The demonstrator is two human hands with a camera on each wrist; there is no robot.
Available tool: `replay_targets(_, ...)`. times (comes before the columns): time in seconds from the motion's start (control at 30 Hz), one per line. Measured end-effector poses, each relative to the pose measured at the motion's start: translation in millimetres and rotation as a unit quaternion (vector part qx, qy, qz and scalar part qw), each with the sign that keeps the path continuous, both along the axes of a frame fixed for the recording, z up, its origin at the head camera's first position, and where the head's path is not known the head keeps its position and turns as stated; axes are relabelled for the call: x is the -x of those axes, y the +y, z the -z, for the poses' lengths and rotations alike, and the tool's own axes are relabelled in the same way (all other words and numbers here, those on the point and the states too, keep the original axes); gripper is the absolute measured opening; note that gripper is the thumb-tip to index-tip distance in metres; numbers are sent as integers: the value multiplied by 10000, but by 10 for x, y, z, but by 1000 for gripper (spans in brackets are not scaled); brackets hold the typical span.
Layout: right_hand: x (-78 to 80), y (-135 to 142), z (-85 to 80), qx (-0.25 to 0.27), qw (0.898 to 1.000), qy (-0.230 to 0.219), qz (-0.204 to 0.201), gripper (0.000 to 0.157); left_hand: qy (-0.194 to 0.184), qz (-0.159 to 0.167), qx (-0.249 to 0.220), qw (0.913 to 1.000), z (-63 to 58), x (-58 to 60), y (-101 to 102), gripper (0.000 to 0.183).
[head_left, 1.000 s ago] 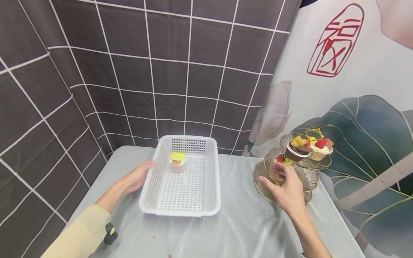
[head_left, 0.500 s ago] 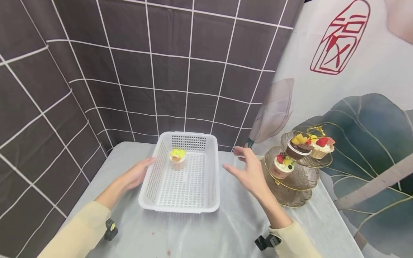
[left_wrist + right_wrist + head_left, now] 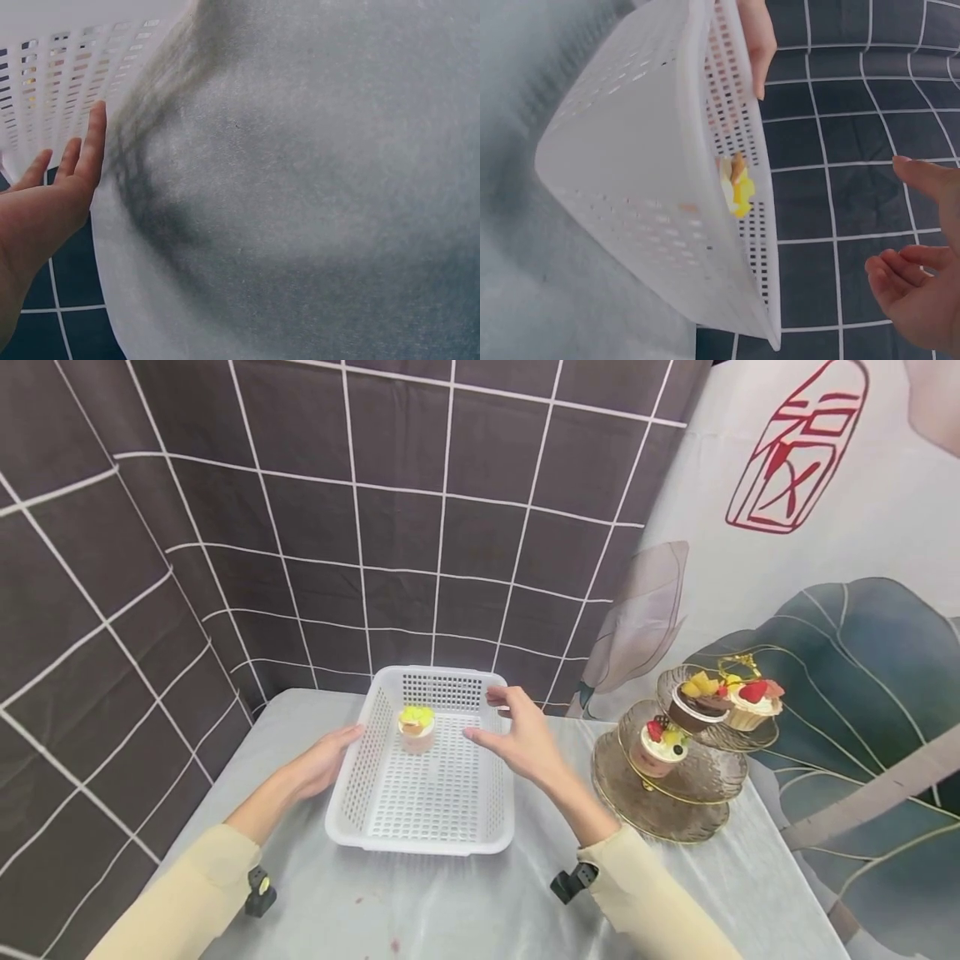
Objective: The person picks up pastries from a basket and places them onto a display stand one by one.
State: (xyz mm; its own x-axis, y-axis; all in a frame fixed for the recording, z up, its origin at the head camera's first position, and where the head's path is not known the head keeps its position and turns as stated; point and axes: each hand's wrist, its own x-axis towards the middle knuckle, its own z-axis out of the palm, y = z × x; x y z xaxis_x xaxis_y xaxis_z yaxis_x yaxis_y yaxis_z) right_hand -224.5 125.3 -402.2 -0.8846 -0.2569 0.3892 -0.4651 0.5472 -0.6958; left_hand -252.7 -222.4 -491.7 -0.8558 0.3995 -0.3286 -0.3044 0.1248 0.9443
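Observation:
A white plastic basket (image 3: pixel 420 846) with perforated sides sits on the table, a cupcake with yellow topping (image 3: pixel 417 729) standing upright inside it. My left hand (image 3: pixel 321 766) rests against the basket's left side near the rim, its fingers extended in the left wrist view. Over the basket's right rim hovers my right hand (image 3: pixel 528 745), thumb and fingers apart and holding nothing. In the right wrist view the yellow topping (image 3: pixel 741 193) shows above the rim; the cup below is mostly hidden by the wall.
A tiered glass stand (image 3: pixel 660 806) with gold trim is at the right. It bears a fruit-topped cupcake (image 3: pixel 660 748) on its middle tier, with a chocolate cupcake (image 3: pixel 698 703) and a strawberry cupcake (image 3: pixel 752 702) on top. Dark gridded cloth (image 3: pixel 405 535) hangs behind.
My right hand has moved left from beside the stand's middle-tier cupcake to over the basket's right rim, with nothing in it. The left hand has stayed at the basket.

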Motion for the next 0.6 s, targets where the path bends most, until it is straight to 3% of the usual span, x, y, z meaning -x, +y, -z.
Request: replay_targets(0.6,393,-499,175,543,9952,-733,-354,75,-35,-71,25,10000,-2,-20,-1,71)
